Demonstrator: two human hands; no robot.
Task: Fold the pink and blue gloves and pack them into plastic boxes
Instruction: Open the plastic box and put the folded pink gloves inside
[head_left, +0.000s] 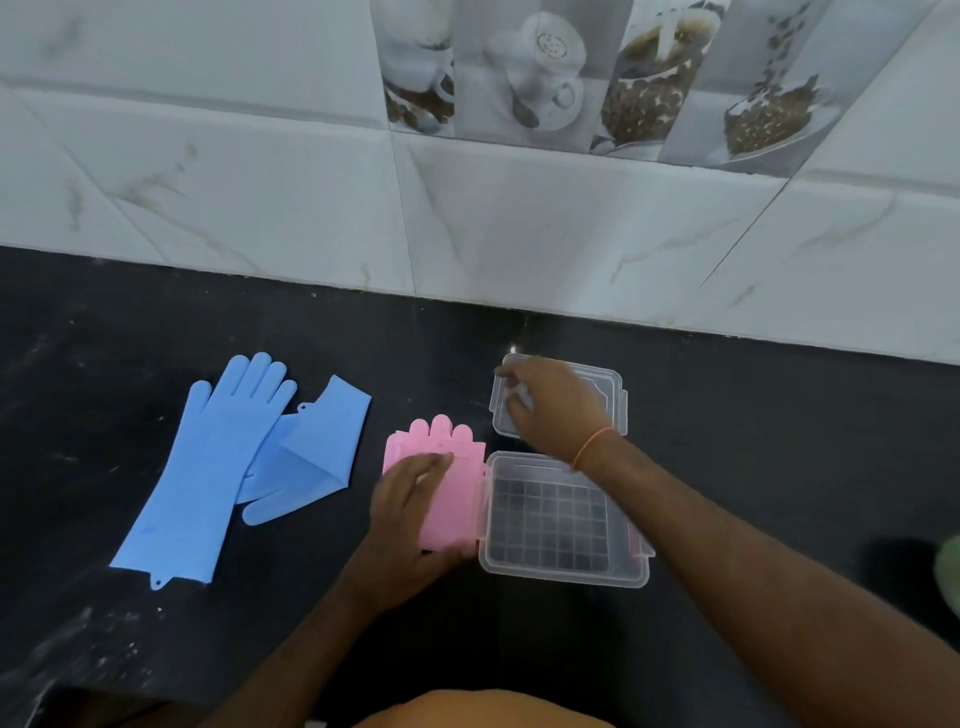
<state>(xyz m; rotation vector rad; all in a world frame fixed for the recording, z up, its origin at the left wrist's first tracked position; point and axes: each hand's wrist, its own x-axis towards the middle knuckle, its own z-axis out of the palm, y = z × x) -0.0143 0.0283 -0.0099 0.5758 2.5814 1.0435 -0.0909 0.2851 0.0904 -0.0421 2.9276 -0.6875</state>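
The folded pink gloves (457, 493) lie on the black counter, and my left hand (410, 519) presses flat on them, thumb under their near edge. Right beside them stands an open clear plastic box (563, 566) with a grid-patterned bottom. Behind it lies its clear lid (613, 387), and my right hand (556, 402) grips the lid from above. Two blue gloves lie to the left: one (202, 467) stretched out flat, the other (306, 452) partly folded over itself.
The black stone counter (156, 332) runs back to a white tiled wall (519, 234). A green object (948, 569) shows at the right edge. An orange garment (483, 709) fills the bottom middle.
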